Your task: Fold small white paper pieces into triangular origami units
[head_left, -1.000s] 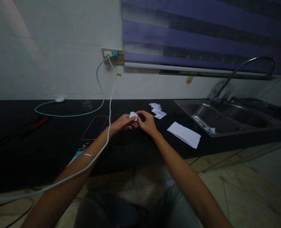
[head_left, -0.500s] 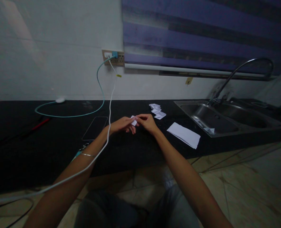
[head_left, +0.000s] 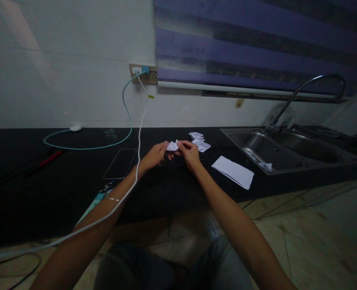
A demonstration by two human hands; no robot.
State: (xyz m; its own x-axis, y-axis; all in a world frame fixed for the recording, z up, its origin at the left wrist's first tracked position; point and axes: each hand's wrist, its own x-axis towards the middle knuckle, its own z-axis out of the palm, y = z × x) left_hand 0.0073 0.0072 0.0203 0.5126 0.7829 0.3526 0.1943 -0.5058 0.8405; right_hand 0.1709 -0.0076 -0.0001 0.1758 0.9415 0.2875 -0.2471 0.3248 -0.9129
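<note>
Between my two hands is a small folded piece of white paper [head_left: 173, 146], held above the dark counter with a pointed flap standing up. My left hand [head_left: 156, 155] pinches its left end, and my right hand [head_left: 189, 152] pinches the right end. Just beyond my right hand lie several folded white paper pieces [head_left: 200, 141] in a loose row. To the right rests a stack of white paper sheets [head_left: 233, 172]. A thin bracelet circles my left wrist.
A smartphone [head_left: 120, 163] and a lanyard [head_left: 91, 206] lie beside my left forearm. A white cable [head_left: 140, 149] hangs across that arm from the wall socket [head_left: 150, 75]. On the right, a steel sink [head_left: 279, 147] has folded paper bits on its near-left edge.
My hands have moved slightly apart and up. The folded paper between them has opened wider and now shows a pointed flap.
</note>
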